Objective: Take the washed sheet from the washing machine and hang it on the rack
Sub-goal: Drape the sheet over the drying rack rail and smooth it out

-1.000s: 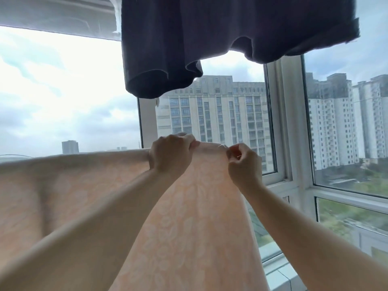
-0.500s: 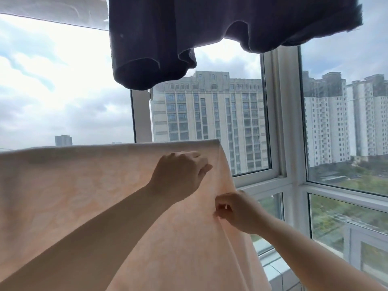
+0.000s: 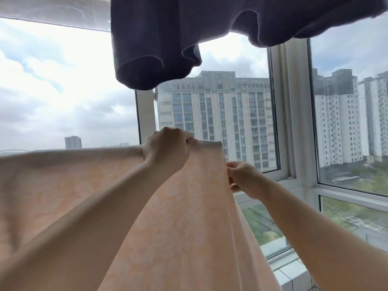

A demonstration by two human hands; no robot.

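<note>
Both hands are on the peach floral sheet (image 3: pixel 63 185). Left hand (image 3: pixel 165 150) is clenched over the top fold, fingers curled around the cloth close to its upper right corner. Right hand (image 3: pixel 243 178), just below and to the right of the left one, pinches the sheet's side edge between thumb and fingers.

Judging from how things lie, the task is far along: the sheet is out of the washing machine and draped over something level that runs leftward from the left hand, with its cloth falling toward the person under both forearms. The rack's bar itself is hidden under the fold. What seems left is squaring the corner, smoothing the edge and letting go.

Above the hands hangs a dark garment (image 3: pixel 189 34); beyond them stands the window frame (image 3: pixel 291 122).
</note>
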